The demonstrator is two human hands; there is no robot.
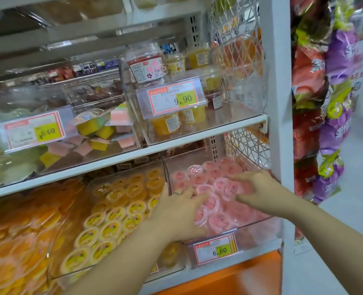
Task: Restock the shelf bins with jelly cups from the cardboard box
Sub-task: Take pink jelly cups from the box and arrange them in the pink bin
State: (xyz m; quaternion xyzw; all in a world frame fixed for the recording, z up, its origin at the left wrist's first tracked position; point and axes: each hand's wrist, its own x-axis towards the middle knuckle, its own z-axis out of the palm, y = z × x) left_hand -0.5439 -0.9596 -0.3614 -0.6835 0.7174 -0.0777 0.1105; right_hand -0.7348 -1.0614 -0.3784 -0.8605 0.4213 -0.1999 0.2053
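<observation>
Reaching into the right bin [263, 229], your left grip [176, 211] lies flat, fingers spread, on the pink cups [217, 220]. Your right grip [256, 188] curves loosely over them too, holding nothing.

A white shelf unit with an upright post [276, 92] at its right shows two boards. On the upper board [116, 161] two clear bins stand side by side: the left bin [91, 145], tagged 8.60 [33, 130], holds yellow and pink pieces; the right bin [229, 103], tagged 9.90 [174, 100], holds orange and yellow tubs. On the lower board [259, 252] the end bin [261, 224], beside the post and tagged 6.60 [215, 249], holds pink jelly cups [197, 171]. Just left of it lie yellow jelly cups [110, 228], then blurred orange cups [16, 241].
</observation>
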